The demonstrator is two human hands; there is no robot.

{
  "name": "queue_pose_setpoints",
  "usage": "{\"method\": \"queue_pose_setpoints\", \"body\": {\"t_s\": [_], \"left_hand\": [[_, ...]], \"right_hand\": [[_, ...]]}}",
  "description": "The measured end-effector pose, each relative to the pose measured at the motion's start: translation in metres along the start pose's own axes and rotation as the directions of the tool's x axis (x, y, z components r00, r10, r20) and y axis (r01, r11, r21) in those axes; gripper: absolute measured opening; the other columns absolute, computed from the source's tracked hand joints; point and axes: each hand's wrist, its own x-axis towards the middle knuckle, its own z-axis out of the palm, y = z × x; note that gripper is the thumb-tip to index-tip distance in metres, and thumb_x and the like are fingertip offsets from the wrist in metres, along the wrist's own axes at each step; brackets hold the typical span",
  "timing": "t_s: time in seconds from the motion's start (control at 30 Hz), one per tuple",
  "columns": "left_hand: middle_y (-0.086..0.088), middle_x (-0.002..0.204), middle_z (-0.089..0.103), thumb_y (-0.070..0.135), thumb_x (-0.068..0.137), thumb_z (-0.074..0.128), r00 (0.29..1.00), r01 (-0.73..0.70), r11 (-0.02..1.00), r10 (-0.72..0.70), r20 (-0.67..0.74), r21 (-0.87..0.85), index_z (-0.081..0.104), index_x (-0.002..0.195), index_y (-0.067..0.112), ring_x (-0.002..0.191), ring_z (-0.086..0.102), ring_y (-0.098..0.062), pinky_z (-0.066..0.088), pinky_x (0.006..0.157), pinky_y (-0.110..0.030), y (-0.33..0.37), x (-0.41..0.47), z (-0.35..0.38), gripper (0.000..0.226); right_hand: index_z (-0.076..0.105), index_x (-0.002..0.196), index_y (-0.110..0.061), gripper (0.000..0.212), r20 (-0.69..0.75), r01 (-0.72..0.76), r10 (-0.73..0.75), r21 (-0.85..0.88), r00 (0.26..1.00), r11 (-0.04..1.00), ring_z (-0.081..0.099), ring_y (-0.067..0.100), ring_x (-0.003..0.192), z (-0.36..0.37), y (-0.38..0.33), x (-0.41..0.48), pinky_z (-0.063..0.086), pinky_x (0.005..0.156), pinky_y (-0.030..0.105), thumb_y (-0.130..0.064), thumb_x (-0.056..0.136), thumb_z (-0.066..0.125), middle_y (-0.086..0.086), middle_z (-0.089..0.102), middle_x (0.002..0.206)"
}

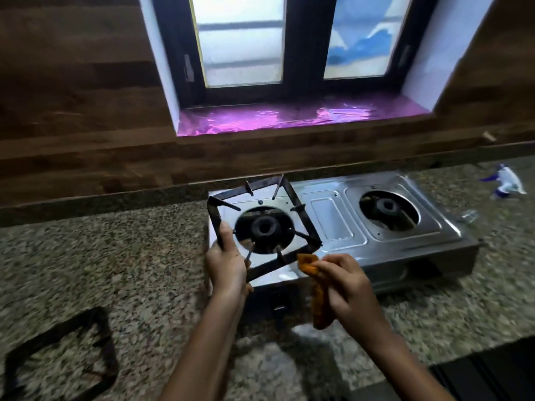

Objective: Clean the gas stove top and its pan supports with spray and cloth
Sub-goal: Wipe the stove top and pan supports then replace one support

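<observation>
A steel two-burner gas stove [335, 227] sits on the granite counter. My left hand [227, 263] grips the near left corner of a black square pan support [289, 189], held tilted above the left burner [263, 227]. Just to its right, my right hand [346, 280] holds a folded orange cloth [317, 296], whose top end touches the support's front edge. The right burner [388, 208] is bare, with no support over it. A second black pan support [62, 354] lies flat on the counter at the lower left. A spray bottle [505, 183] lies on the counter at the far right.
The speckled granite counter [115, 256] runs left and right of the stove. A dark wooden wall and a window with a purple-lined sill [289, 117] stand behind it. A dark edge [486, 369] shows at the lower right.
</observation>
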Motion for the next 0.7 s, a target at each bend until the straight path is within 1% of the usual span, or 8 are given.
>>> {"method": "queue_pose_setpoints", "body": {"t_s": [0.07,0.17,0.27,0.33,0.4,0.47,0.53,0.7], "left_hand": [[0.002,0.056,0.043,0.065,0.092,0.041,0.995,0.09,0.996,-0.089,0.034,-0.023,0.054,0.071,0.019,0.043,0.045,-0.013,0.035,0.046,-0.023,0.003,-0.017,0.038,0.052],[0.003,0.057,0.041,0.071,0.09,0.037,0.99,0.115,0.993,-0.116,0.079,0.01,0.047,0.072,0.02,0.048,0.045,-0.014,0.031,0.039,-0.02,0.006,-0.036,0.089,0.055],[0.001,0.058,0.041,0.073,0.088,0.038,0.984,0.084,0.996,-0.088,0.157,0.032,0.062,0.095,0.01,0.051,0.047,-0.015,0.032,0.038,-0.02,0.0,-0.064,0.155,0.068],[0.002,0.055,0.037,0.072,0.089,0.039,0.977,0.071,0.997,-0.077,0.197,0.038,0.057,0.118,0.0,0.05,0.045,-0.017,0.031,0.039,-0.021,-0.007,-0.079,0.188,0.08],[0.002,0.055,0.035,0.07,0.09,0.039,0.965,0.063,0.996,-0.079,0.251,0.071,0.055,0.12,-0.002,0.05,0.042,-0.018,0.031,0.041,-0.022,-0.017,-0.097,0.222,0.079],[0.001,0.058,0.034,0.068,0.091,0.039,0.954,0.052,0.993,-0.08,0.29,0.102,0.063,0.111,0.006,0.05,0.039,-0.018,0.031,0.044,-0.024,-0.025,-0.112,0.246,0.07],[-0.002,0.058,0.034,0.071,0.089,0.038,0.944,0.028,0.988,-0.076,0.321,0.151,0.059,0.085,0.012,0.052,0.038,-0.019,0.029,0.045,-0.024,-0.03,-0.124,0.262,0.062],[-0.001,0.053,0.027,0.067,0.091,0.04,0.932,0.005,0.979,-0.079,0.353,0.204,0.032,0.065,0.017,0.04,0.03,-0.017,0.026,0.041,-0.024,-0.04,-0.143,0.294,0.057]], "right_hand": [[0.071,0.108,-0.018,0.031,-0.059,-0.053,0.052,-0.019,0.997,0.998,0.056,0.008,0.106,-0.044,0.036,-0.004,0.043,0.092,0.017,-0.005,0.088,0.051,-0.007,0.057,0.108],[0.071,0.106,-0.012,0.023,-0.219,-0.171,0.167,0.0,0.961,0.985,0.059,0.009,0.1,-0.106,0.089,-0.011,0.045,0.088,0.018,0.002,0.093,0.058,0.0,0.058,0.103],[0.071,0.104,-0.008,0.019,-0.421,-0.318,0.281,-0.018,0.862,0.948,0.059,0.012,0.093,-0.171,0.151,-0.026,0.042,0.084,0.008,0.001,0.092,0.06,0.007,0.06,0.1],[0.071,0.104,-0.001,0.017,-0.507,-0.433,0.363,-0.022,0.782,0.901,0.059,0.019,0.095,-0.198,0.188,-0.036,0.038,0.084,0.002,0.002,0.091,0.061,0.01,0.06,0.101],[0.071,0.105,0.003,0.017,-0.559,-0.531,0.42,-0.043,0.715,0.846,0.059,0.026,0.096,-0.225,0.225,-0.047,0.036,0.084,0.002,0.001,0.091,0.061,0.013,0.06,0.102],[0.07,0.107,0.003,0.019,-0.569,-0.617,0.473,-0.08,0.673,0.782,0.058,0.029,0.096,-0.247,0.259,-0.054,0.04,0.084,0.015,-0.002,0.091,0.061,0.015,0.058,0.103],[0.069,0.109,0.003,0.02,-0.554,-0.694,0.536,-0.107,0.637,0.712,0.057,0.032,0.099,-0.261,0.283,-0.058,0.043,0.084,0.029,-0.003,0.092,0.061,0.015,0.057,0.106],[0.069,0.114,-0.006,0.024,-0.385,-0.845,0.761,-0.115,0.522,0.522,0.056,0.033,0.104,-0.274,0.33,-0.066,0.045,0.089,0.033,-0.015,0.091,0.065,0.014,0.06,0.114]]}}
